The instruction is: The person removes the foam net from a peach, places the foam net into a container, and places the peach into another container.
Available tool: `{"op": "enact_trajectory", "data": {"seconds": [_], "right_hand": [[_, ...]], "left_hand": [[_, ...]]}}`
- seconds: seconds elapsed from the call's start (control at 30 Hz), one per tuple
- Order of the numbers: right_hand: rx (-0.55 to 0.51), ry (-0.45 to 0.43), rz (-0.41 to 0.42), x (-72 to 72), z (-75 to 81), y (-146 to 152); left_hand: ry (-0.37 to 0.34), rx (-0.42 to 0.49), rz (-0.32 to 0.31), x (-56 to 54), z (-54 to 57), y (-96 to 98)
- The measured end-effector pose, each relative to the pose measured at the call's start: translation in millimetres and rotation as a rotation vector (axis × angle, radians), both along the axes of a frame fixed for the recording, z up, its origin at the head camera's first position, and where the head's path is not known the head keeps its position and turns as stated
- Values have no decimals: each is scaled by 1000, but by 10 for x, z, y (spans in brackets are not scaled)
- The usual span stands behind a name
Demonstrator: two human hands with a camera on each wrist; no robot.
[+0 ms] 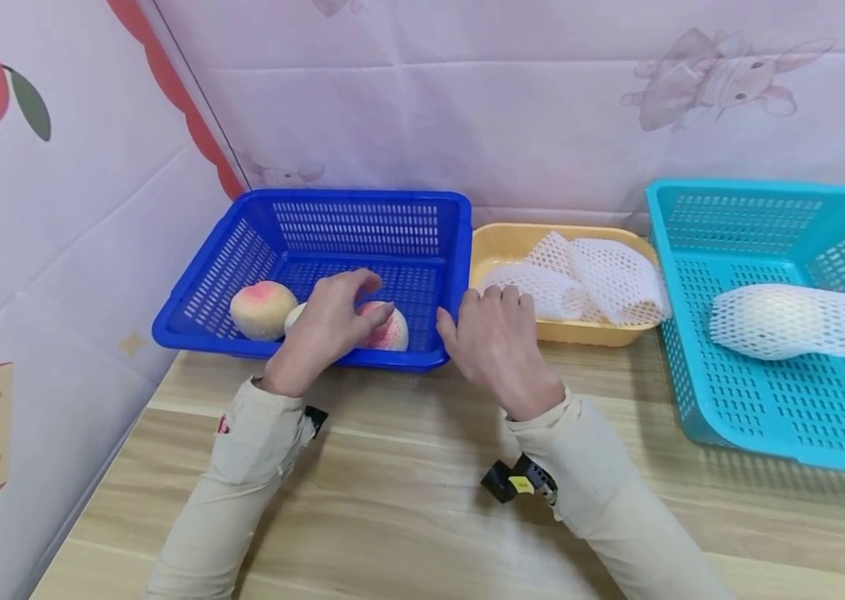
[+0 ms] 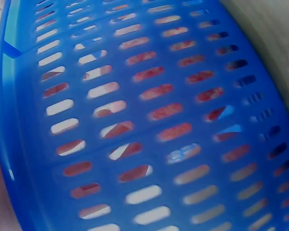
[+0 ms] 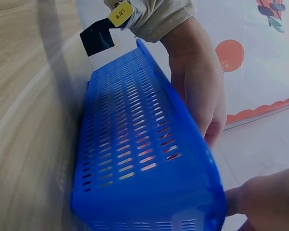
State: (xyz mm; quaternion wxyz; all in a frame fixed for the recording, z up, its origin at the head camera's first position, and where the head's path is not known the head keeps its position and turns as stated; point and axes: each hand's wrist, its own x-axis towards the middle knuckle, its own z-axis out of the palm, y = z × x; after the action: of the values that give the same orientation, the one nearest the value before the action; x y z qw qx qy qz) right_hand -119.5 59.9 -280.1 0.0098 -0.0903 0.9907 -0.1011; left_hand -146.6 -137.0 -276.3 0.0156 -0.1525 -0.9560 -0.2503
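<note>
Inside the blue basket [image 1: 373, 198], peaches lie along the near wall: a yellow-pink peach [image 1: 263, 310] at the left, a pale one [image 1: 294, 317] partly covered by my left hand, and a pink speckled peach [image 1: 392, 330]. Over these last two is my left hand [image 1: 325, 325], its thumb and fingers loosely bent and apart. My right hand [image 1: 496, 346] is at the basket's near right corner, its thumb right at the rim [image 3: 216, 192]. Through the slots of the basket wall [image 2: 149, 110], pink and pale patches show in the left wrist view.
Beside the blue basket stands a yellow tray [image 1: 587, 333] with white foam net sleeves [image 1: 610, 279]. Farther right, a teal basket [image 1: 760, 425] holds a pale round thing in a foam net [image 1: 790, 321]. A patterned wall backs the wooden table [image 1: 392, 500].
</note>
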Motion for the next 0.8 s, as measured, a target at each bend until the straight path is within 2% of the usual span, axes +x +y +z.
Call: {"op": "enact_trajectory", "data": {"seconds": [0.3,0.6,0.8], "right_hand": [[18,-33,30,-8,89,115],[25,9,41,-9,179,226],[14,27,32,-16,271,314]], "left_hand": [[49,61,-28,-7,104,179],[6,42,-93,-38,94,398],[-7,21,-145,-13,93,567]]}}
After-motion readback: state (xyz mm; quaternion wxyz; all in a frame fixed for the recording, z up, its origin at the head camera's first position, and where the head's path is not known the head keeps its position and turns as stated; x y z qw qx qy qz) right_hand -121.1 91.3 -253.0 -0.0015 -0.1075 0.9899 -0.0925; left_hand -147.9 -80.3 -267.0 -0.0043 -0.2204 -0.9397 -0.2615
